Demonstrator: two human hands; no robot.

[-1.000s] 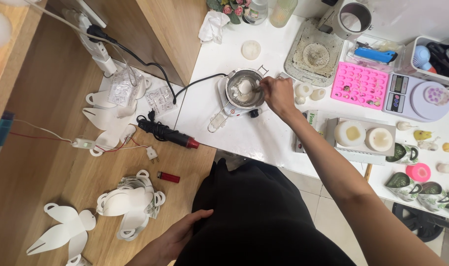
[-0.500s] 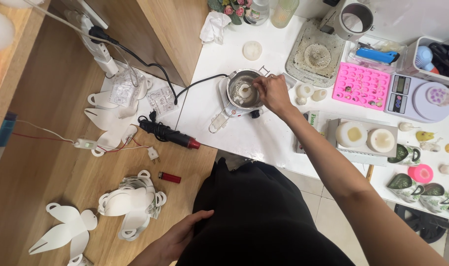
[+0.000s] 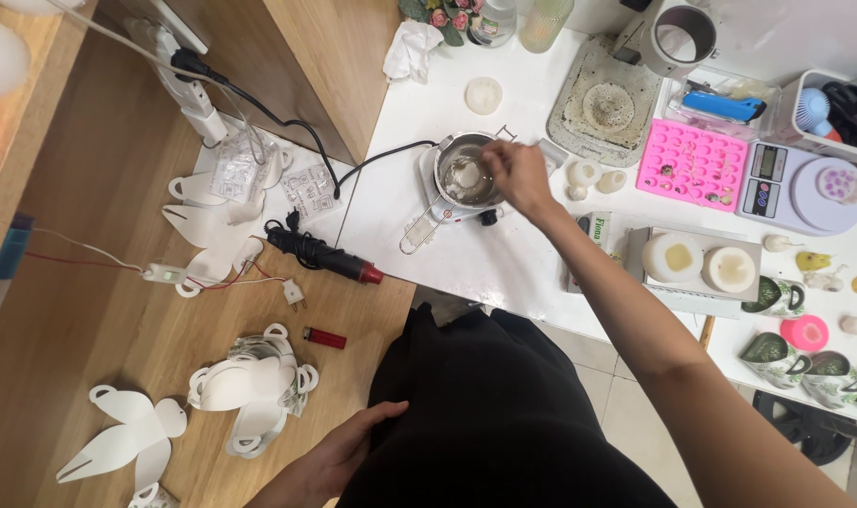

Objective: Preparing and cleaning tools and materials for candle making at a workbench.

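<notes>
Right hand [image 3: 518,177] sits over the right rim of the metal pot [image 3: 466,177], fingers pinched narrow around a thin stirrer that dips into the pot; stirrer too small to make out clearly. Pot holds pale, partly melted wax with a whitish lump near the middle. Pot stands on a small white hot plate [image 3: 447,207] on the white table [image 3: 466,254], wire handle [image 3: 414,235] sticking out toward the lower left, black cord [image 3: 381,155] running off to the left.

Left hand [image 3: 339,456] is well apart from the pot, at the bottom of the view, resting flat with fingers loosely spread on the black garment [image 3: 504,414]; holding nothing.

Just right of the right hand: a few small white wax pieces [image 3: 584,174]. Further right, pink mould [image 3: 687,165], then a scale [image 3: 805,188] with a round purple-flecked piece on it. Below those, grey tray [image 3: 697,259] with two round white candles. Green-patterned cups [image 3: 772,296] at the lower right edge of the table, pink round piece [image 3: 805,331] beside them.

On the wooden bench [image 3: 71,329] to the left: black heat gun [image 3: 320,256] with a red tip, red lighter [image 3: 323,338], white paper cut-outs [image 3: 250,381], power strip [image 3: 189,89] against the wall. All of these well clear of both hands.
</notes>
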